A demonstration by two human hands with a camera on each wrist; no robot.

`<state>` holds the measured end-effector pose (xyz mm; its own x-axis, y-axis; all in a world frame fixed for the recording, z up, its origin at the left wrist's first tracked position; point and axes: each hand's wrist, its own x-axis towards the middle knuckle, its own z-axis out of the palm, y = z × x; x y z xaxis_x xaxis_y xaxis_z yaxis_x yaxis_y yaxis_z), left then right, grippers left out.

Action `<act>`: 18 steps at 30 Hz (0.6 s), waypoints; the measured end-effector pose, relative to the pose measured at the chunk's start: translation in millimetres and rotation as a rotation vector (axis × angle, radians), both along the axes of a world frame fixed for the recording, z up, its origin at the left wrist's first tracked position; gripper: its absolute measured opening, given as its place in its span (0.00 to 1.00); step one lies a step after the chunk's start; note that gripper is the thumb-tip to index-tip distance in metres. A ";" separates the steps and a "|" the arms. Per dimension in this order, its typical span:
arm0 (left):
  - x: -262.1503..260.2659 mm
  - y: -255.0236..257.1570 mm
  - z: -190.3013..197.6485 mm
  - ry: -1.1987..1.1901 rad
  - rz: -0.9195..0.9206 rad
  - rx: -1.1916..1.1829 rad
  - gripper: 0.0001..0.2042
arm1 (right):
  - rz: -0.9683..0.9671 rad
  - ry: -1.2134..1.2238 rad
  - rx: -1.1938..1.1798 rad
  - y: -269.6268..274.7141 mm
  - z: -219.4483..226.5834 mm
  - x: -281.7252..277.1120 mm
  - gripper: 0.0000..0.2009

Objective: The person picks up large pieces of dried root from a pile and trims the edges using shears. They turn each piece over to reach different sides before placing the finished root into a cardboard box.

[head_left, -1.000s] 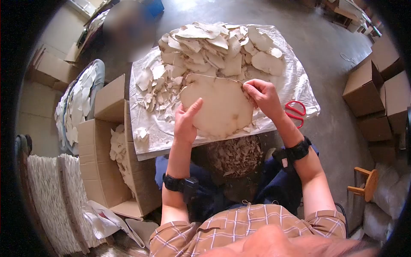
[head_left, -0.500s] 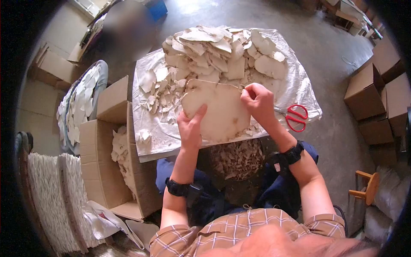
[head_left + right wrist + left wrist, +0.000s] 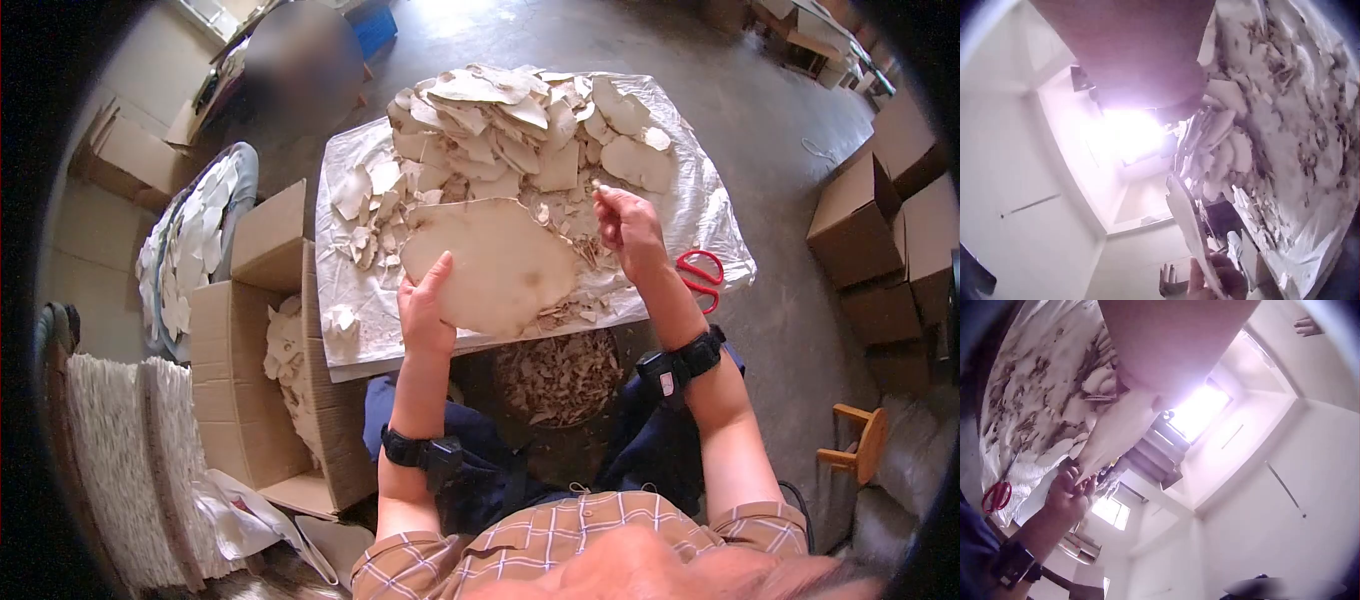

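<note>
A broad, thin cream slab [image 3: 490,262] with a ragged brownish edge is held up over the near side of the table. My left hand [image 3: 427,308] grips it at its left edge, thumb on the upper face and fingers hidden beneath. My right hand [image 3: 630,228] is off the slab's right side, fingers curled, with a small pale scrap [image 3: 597,185] pinched at the tips. Similar slabs lie in a heap [image 3: 490,110] behind, and broken bits [image 3: 370,240] are strewn to the left. Red-handled scissors [image 3: 703,254] lie right of the right forearm.
White sheeting [image 3: 690,180] covers the table. Below its near edge, between the knees, scraps [image 3: 560,378] fill a round container. An open cardboard box [image 3: 225,370] with pale pieces stands at the left, cartons [image 3: 855,215] and a wooden stool [image 3: 862,445] at the right.
My right hand has come away from the slab's right edge and moved right, fingers still curled. The slab, in my left hand, has shifted slightly left and down.
</note>
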<state>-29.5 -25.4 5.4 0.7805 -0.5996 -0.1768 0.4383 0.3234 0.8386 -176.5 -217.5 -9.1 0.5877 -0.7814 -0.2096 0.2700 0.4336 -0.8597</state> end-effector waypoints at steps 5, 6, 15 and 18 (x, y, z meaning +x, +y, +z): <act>3.0 1.4 1.8 -0.001 -0.062 -0.003 0.14 | 0.368 0.249 -0.280 18.0 8.4 1.8 0.13; 1.5 0.9 3.3 0.000 -0.061 -0.001 0.14 | 0.443 0.251 -0.316 19.1 10.0 1.8 0.12; -17.7 -20.1 -6.3 -0.049 -0.035 0.030 0.12 | -0.090 0.172 -0.272 28.6 -17.4 18.4 0.11; -19.6 -16.3 5.0 -0.082 -0.038 -0.026 0.12 | -0.236 0.088 -0.047 2.2 -20.9 16.2 0.12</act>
<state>-49.1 -41.7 10.3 0.7681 -0.6329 -0.0973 0.3809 0.3294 0.8639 -160.2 -215.2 -29.9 0.3690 -0.9049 -0.2124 0.2821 0.3267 -0.9020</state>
